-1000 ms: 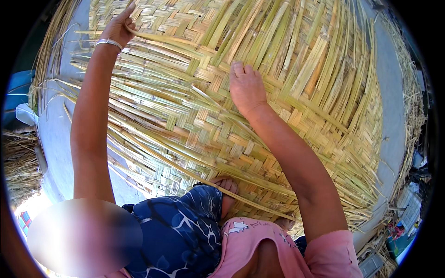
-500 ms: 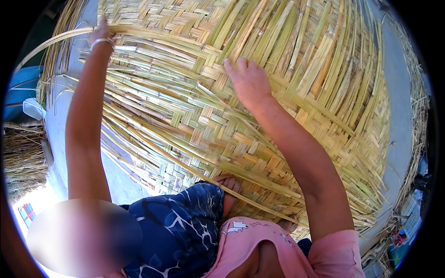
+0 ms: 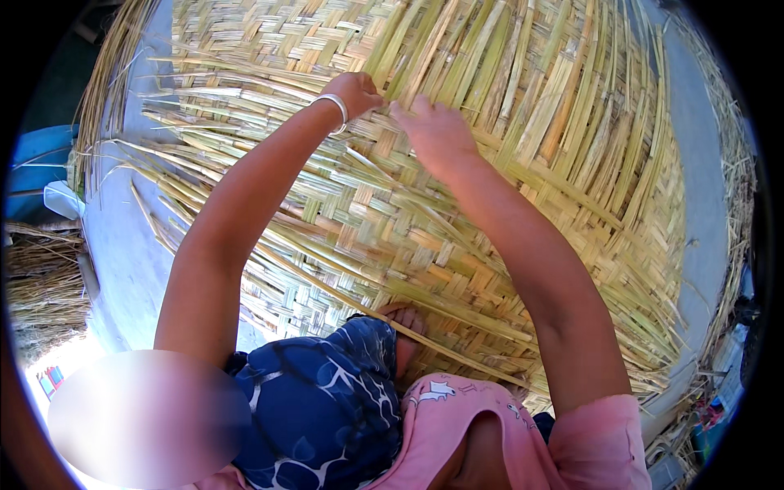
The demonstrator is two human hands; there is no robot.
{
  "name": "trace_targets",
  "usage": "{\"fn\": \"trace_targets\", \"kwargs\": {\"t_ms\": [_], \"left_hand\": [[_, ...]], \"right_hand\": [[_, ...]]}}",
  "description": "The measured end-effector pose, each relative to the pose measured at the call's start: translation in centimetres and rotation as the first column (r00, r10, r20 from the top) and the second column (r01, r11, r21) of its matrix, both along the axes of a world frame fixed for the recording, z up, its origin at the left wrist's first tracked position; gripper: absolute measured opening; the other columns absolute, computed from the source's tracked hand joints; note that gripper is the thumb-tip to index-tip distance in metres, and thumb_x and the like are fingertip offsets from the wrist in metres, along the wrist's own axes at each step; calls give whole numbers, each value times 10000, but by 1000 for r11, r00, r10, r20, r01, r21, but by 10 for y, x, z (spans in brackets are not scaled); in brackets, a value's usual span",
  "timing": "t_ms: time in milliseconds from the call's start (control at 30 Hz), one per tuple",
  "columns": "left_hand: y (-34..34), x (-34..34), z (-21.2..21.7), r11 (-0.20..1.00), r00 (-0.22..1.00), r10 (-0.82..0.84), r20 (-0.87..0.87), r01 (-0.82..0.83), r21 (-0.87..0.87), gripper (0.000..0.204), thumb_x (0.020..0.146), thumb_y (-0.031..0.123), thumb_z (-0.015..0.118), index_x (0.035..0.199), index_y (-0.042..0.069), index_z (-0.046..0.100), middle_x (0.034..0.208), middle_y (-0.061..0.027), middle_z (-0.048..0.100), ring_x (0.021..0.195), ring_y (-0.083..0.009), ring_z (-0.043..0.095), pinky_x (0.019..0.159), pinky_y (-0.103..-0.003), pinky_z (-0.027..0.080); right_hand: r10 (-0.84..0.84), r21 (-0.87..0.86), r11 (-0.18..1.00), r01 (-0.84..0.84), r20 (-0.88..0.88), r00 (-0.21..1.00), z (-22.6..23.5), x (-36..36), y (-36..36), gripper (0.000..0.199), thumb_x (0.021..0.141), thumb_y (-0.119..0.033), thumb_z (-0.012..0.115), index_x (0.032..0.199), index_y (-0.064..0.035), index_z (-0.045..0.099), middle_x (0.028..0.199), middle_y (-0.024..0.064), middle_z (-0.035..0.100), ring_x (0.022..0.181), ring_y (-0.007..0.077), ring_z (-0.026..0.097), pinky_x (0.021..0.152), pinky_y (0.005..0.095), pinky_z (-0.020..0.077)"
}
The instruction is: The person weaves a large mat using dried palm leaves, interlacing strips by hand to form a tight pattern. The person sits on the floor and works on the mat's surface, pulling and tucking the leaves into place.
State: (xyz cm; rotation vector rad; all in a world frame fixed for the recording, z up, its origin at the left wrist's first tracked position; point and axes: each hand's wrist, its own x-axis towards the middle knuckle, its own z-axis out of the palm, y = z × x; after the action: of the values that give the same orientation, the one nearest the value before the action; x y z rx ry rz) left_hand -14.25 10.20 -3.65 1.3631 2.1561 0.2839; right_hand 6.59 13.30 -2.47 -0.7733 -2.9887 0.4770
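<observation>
Since 0.5 s ago the left hand [image 3: 353, 90] has swung in from the far left edge of the mat [image 3: 506, 188] to its middle, now just beside the right hand [image 3: 433, 131]; the long strip it held out to the left is no longer raised.

Mat: big woven panel of yellow-green flat strips, fills most of the view, lies on a pale grey floor [image 3: 122, 245]. Near part is tightly plaited; far and right parts are loose unwoven strips fanning out to the rim. Loose ends also stick out at left over the floor.

Dry straw pile [image 3: 41, 286] at far left, well apart from the hands.

Person's blue patterned cloth [image 3: 327, 408] and pink top [image 3: 465, 425] at bottom, w/ a foot [image 3: 404, 327] resting on the mat's near edge.

Left hand: fingers curled together, pinched on a strip at the weave, silver bangle [image 3: 335, 110] on wrist. Right hand: fingers bent down, tips pressed on the strips right next to the left; can't tell if it grips one or only presses.
</observation>
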Motion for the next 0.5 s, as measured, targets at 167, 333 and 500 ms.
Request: {"fn": "trace_targets", "kwargs": {"t_ms": [167, 333, 500], "left_hand": [[6, 0, -1, 999, 998, -19, -54, 17, -46, 421, 662, 388, 766, 852, 23, 673, 810, -151, 685, 750, -266, 658, 731, -353, 516], [3, -2, -15, 999, 993, -30, -111, 34, 30, 406, 671, 381, 707, 832, 10, 673, 789, -181, 674, 758, -313, 656, 737, -391, 512], [7, -10, -23, 994, 990, -101, -97, 104, 31, 320, 721, 318, 671, 785, 5, 661, 603, -116, 624, 528, -193, 612, 529, -347, 496]], "right_hand": [[-93, -154, 987, 48, -299, 950, -3, 41, -15, 512, 805, -9, 531, 1313, -49, 470, 1224, 156, 528, 1133, 323, 504, 958, 428, 402], [-540, -554, 777, 298, -345, 768, -7, 125, -47, 430, 865, -46, 511, 1289, 1, 460, 1227, 144, 536, 1135, 287, 507, 1003, 390, 392], [-999, -995, 32, -97, -29, -33, 0, 251, -25, 408, 906, -167, 553, 1266, -7, 447, 1166, 131, 541, 1100, 246, 509, 932, 369, 452]]}}
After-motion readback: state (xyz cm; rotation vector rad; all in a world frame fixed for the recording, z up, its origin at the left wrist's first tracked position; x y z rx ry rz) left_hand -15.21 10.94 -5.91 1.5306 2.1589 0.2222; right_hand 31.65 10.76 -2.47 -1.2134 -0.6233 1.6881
